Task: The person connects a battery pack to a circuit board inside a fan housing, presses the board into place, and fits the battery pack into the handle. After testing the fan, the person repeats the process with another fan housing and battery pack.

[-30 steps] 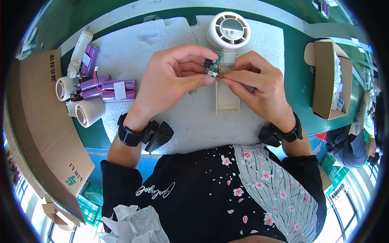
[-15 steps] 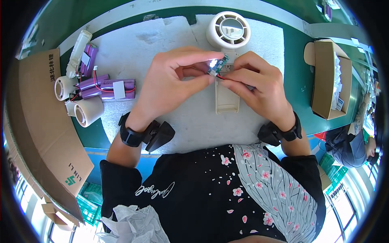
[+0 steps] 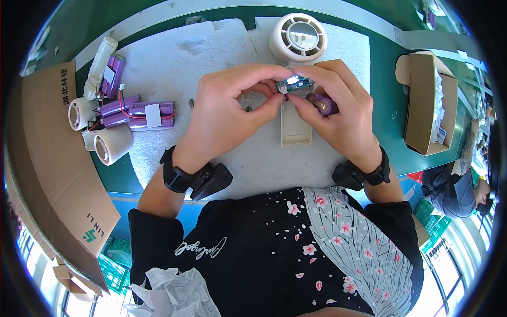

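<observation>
Between my hands, above the middle of the pad, is a small green circuit board (image 3: pixel 302 83) with a bright white light on it. My left hand (image 3: pixel 222 111) pinches its left end between thumb and fingers. Short red and dark wires (image 3: pixel 286 96) hang from a plug at the board's lower left. My right hand (image 3: pixel 348 108) is curled round a purple battery cell (image 3: pixel 328 107), its index fingertip at the board's right end. Beneath lies a cream handheld fan (image 3: pixel 276 46), round head at the far side. Its open, tray-like handle (image 3: pixel 297 138) points toward me, partly hidden by my hands.
A white foam pad (image 3: pixel 227 169) covers the green table. At its left lie purple battery packs (image 3: pixel 138 122) with wires, cream fan heads (image 3: pixel 117 143) and a cream handle piece (image 3: pixel 100 68). A large cardboard sheet (image 3: pixel 45 142) stands far left; an open carton (image 3: pixel 417 108) stands right.
My hands have turned the circuit board to lie nearly level. My right index finger has come over to its right end, and the purple battery cell in my right hand now shows.
</observation>
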